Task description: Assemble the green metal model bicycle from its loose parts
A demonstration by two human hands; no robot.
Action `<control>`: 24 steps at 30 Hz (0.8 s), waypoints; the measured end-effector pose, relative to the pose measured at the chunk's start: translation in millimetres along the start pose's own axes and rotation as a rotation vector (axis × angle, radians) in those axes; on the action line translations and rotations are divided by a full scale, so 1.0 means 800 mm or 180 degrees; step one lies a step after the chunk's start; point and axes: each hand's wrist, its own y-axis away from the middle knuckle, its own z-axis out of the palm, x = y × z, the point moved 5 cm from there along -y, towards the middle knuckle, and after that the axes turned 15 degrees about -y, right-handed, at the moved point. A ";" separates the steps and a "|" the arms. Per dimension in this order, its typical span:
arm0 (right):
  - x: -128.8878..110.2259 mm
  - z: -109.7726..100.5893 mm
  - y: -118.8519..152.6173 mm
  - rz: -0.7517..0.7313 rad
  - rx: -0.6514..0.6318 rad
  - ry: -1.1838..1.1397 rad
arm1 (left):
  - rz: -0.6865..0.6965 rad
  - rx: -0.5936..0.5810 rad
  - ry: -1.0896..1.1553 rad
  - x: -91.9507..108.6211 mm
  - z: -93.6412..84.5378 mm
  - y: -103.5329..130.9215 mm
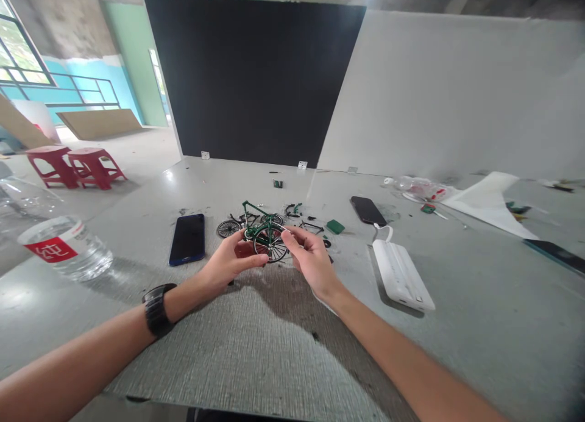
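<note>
Dark green, the slender miniature bicycle frame (pixel 248 210) sits between my two hands, with a black-rimmed, thin-spoked wheel (pixel 270 244) at its near end. On my feed, my left hand (pixel 232 258) pinches the frame and wheel between thumb and fingers; my right hand (pixel 311 258) pinches the wheel's right edge, though what exactly lies under the fingertips I cannot tell.

I judge the work part-way: frame and wheel look joined, while other pieces lie apart. Just left of the left fingertips is another black spoked wheel (pixel 228 228); whether it is attached to anything is unclear. Beyond the right hand, small curved dark pieces (pixel 292 210) and a flat green plastic block (pixel 335 227) lie loose on the grey tabletop (pixel 219 355). Farther out, a blue-edged black phone (pixel 187 239) rests left of the left hand, and a white power bank (pixel 402 272) right of the right.
</note>
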 end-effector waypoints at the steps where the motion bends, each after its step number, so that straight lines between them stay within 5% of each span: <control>1: 0.003 0.000 0.001 0.0149 0.0065 -0.0257 | 0.0001 0.0020 -0.0011 0.001 -0.001 0.001; 24: -0.001 0.000 0.000 0.0329 -0.0120 -0.0208 | 0.0317 0.0267 0.0219 0.012 -0.006 0.002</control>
